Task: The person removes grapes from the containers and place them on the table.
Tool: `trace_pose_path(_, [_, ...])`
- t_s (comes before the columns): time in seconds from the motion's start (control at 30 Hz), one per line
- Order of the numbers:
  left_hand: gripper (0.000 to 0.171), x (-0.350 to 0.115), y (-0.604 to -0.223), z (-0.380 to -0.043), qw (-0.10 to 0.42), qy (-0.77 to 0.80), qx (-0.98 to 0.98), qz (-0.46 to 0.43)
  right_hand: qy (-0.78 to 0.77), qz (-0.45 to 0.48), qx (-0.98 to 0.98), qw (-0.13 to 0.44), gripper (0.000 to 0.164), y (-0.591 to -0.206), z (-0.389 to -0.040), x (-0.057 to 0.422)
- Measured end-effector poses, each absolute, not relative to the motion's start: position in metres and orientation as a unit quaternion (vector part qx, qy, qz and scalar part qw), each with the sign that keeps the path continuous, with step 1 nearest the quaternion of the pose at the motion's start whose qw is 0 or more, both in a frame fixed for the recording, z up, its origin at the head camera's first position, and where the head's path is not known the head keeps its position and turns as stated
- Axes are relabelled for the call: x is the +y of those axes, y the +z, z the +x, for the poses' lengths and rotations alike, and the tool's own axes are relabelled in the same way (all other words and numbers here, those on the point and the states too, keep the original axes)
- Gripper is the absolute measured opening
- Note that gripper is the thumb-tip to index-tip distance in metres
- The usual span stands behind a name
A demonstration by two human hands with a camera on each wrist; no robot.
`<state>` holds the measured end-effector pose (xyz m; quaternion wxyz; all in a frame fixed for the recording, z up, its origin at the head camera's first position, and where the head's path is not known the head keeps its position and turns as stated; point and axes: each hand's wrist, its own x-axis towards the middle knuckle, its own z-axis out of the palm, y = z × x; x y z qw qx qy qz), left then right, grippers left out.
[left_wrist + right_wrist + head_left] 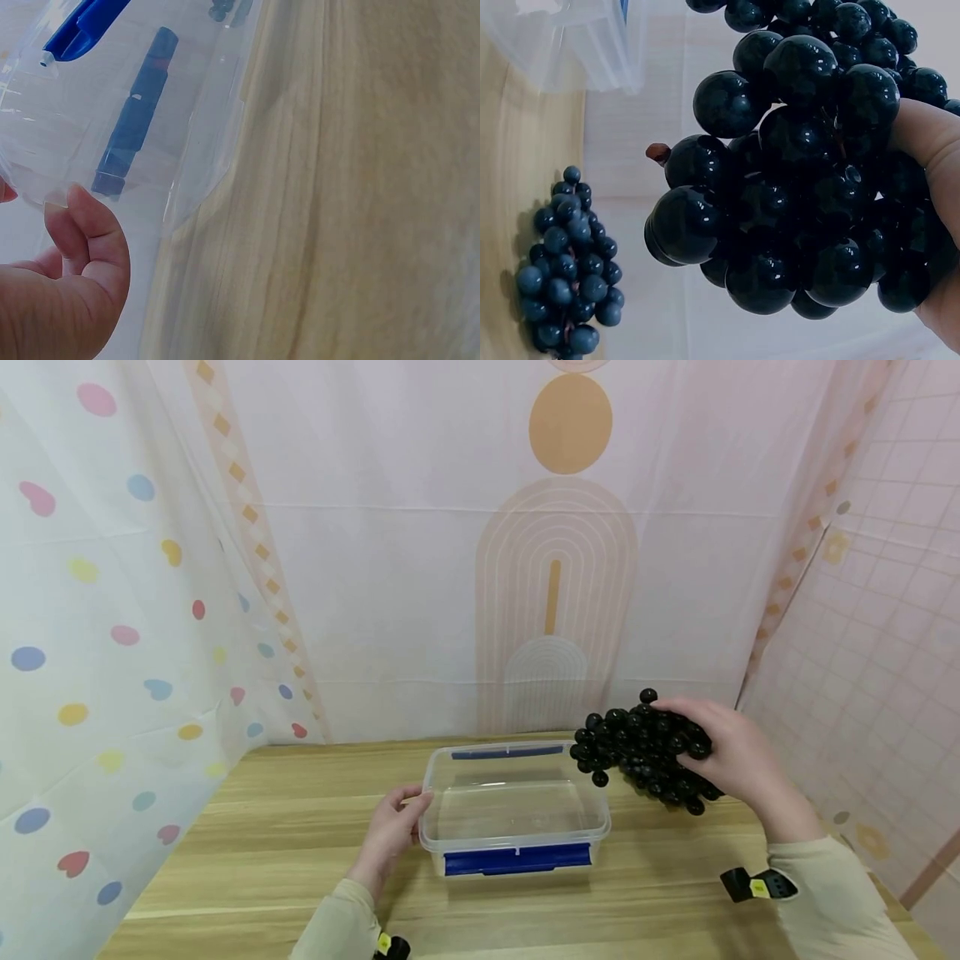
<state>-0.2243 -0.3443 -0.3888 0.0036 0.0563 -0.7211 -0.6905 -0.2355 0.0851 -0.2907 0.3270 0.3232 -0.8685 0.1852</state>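
A clear plastic container [517,810] with blue side clips stands on the table, its top open. My left hand [397,827] holds its left rim, thumb on the edge and fingers curled against the outside; the left wrist view shows this pinch too. My right hand [738,756] grips a bunch of black grapes [611,739] in the air, just right of the container's back right corner. Beyond that bunch, in the right wrist view, a second bunch of dark grapes [570,270] lies on the table. The held bunch partly hides it in the head view.
The wooden table [300,843] has pale fabric hanging along its back edge. A dotted curtain [150,610] hangs on the left and a checked one [870,652] on the right.
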Motion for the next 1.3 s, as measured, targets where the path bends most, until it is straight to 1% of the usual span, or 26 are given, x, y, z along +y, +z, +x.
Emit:
trace_pose_path(0.27, [0.044, -0.349, -0.408, -0.235, 0.010, -0.690, -0.721, 0.058, 0.200, 0.307, -0.871, 0.326, 0.085, -0.300, -0.232, 0.096])
trace_pose_path(0.6, [0.042, -0.349, -0.409, -0.234, 0.016, -0.689, -0.723, 0.057, 0.194, 0.306, -0.872, 0.329, 0.086, -0.304, -0.229, 0.105])
trace_pose_path(0.93, [0.041, -0.350, -0.408, -0.233, 0.016, -0.692, -0.719, 0.061, 0.184, 0.300, -0.881, 0.316, 0.086, -0.308, -0.227, 0.111])
trace_pose_path(1.3, [0.047, -0.348, -0.406, -0.233, 0.012, -0.691, -0.721, 0.055, 0.159, 0.301, -0.892, 0.298, 0.084, -0.317, -0.229, 0.119])
